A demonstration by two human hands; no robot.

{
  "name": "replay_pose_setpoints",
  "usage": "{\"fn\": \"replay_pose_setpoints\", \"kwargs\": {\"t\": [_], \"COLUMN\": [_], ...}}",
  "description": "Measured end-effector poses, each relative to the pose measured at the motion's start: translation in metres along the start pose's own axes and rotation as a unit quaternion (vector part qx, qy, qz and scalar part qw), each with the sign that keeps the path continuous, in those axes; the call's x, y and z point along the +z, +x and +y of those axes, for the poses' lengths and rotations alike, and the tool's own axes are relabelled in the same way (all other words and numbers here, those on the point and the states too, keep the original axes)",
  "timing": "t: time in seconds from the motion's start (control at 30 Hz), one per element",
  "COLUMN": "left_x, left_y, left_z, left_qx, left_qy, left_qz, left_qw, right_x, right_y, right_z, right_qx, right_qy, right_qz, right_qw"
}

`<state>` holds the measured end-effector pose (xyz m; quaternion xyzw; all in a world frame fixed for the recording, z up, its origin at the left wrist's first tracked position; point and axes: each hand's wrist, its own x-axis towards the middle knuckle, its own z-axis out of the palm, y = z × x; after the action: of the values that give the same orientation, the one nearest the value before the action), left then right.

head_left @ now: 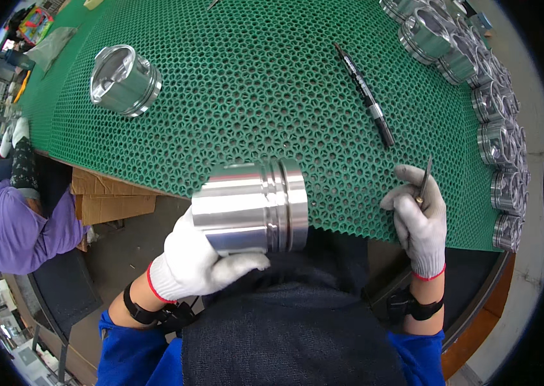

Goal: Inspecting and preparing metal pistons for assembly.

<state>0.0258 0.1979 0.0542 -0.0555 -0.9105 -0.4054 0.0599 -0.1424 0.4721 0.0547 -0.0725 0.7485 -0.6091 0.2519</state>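
Observation:
My left hand, in a white glove, grips a shiny metal piston at the table's near edge. The piston lies on its side in my grasp, its ring grooves facing right. My fingers behind it are hidden; the thumb shows below. Over the mat to the right, my gloved right hand is closed round a small thin-bladed tool with a brass-coloured part, its dark blade pointing up and away. A black marker pen lies on the mat beyond that hand. Another piston rests at the far left.
Green perforated matting covers the table. Many pistons are lined up along its right edge. A cardboard box sits below the table at left, near a person in purple. A clear plastic bag lies at the far left.

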Motion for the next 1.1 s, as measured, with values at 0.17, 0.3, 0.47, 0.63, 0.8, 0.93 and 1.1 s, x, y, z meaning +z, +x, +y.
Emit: {"fn": "replay_pose_setpoints", "kwargs": {"t": [0.17, 0.3, 0.47, 0.63, 0.8, 0.93, 1.1], "left_x": [0.005, 0.009, 0.008, 0.01, 0.012, 0.008, -0.02], "left_y": [-0.007, -0.008, -0.001, -0.011, -0.011, -0.016, 0.037], "left_z": [-0.002, -0.001, 0.004, 0.0, 0.0, 0.002, 0.036], "left_qx": [0.053, 0.063, 0.07, 0.058, 0.075, 0.089, 0.196], "left_qy": [0.037, 0.056, 0.017, 0.067, 0.104, 0.154, 0.362], "left_qz": [-0.004, 0.003, -0.051, -0.071, -0.084, -0.08, 0.007], "left_qw": [0.998, 0.996, 0.996, 0.994, 0.988, 0.981, 0.911], "right_x": [0.006, 0.005, 0.004, 0.003, 0.003, 0.005, -0.003], "right_y": [0.0, -0.001, -0.002, -0.001, -0.002, -0.003, -0.004], "right_z": [-0.006, -0.003, -0.006, -0.007, -0.008, -0.009, -0.006], "right_qx": [0.0, -0.004, 0.005, 0.008, 0.006, 0.002, -0.013], "right_qy": [-0.01, -0.005, 0.005, 0.015, 0.016, 0.018, -0.009], "right_qz": [0.003, 0.003, -0.002, -0.014, -0.011, -0.016, -0.061], "right_qw": [1.0, 1.0, 1.0, 1.0, 1.0, 1.0, 0.998]}}
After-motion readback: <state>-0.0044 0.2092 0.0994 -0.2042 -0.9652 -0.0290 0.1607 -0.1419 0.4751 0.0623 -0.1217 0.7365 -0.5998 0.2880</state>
